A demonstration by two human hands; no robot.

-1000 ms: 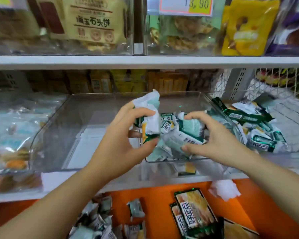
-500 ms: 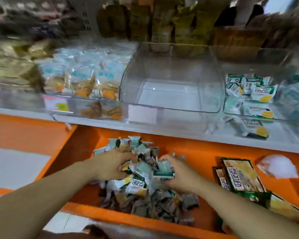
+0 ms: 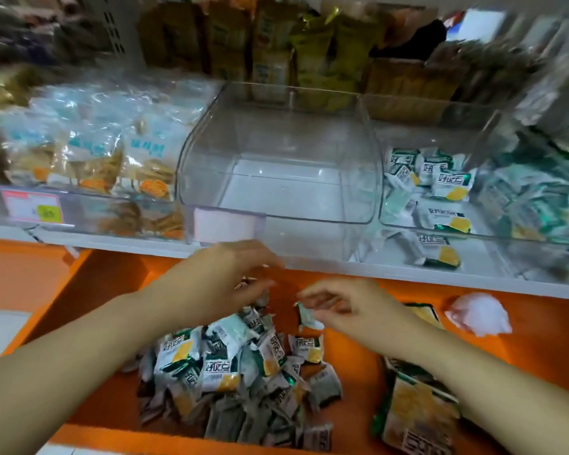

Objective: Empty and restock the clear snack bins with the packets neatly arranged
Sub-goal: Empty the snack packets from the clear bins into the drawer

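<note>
head view: left hand (image 3: 237, 277) hovers above the far edge of the packet pile (image 3: 230, 366), just below the white shelf lip (image 3: 128, 248). its fingers are smeared by motion, loosely spread with the thumb under them. a small brown scrap shows beneath, and i cannot tell whether the fingers hold it. right hand (image 3: 355, 310) is beside it, a little lower and nearer. its thumb and fingers are curled narrow on a single packet (image 3: 306, 316), pale green, hanging upright just above the pile's right side. the pile is green-and-white snack packets with yellow patches, heaped loose and crisscross on the orange lower shelf (image 3: 89, 290). on the white shelf above, the middle clear bin (image 3: 309, 221) stands with its bare white floor showing and a blank label holder on its front left corner. the right clear bin (image 3: 391, 224), touching it, has several of the same green-and-white packets lying scattered. the left bin (image 3: 89, 195) holds pale blue bags of crackers (image 3: 145, 159) standing in a row, with a price tag (image 3: 33, 208) at its front. on the orange shelf, right of the hands, sit larger green packs (image 3: 418, 415) and a crumpled white wad (image 3: 477, 313). the back row of brown and gold bags is too blurred to read.
</note>
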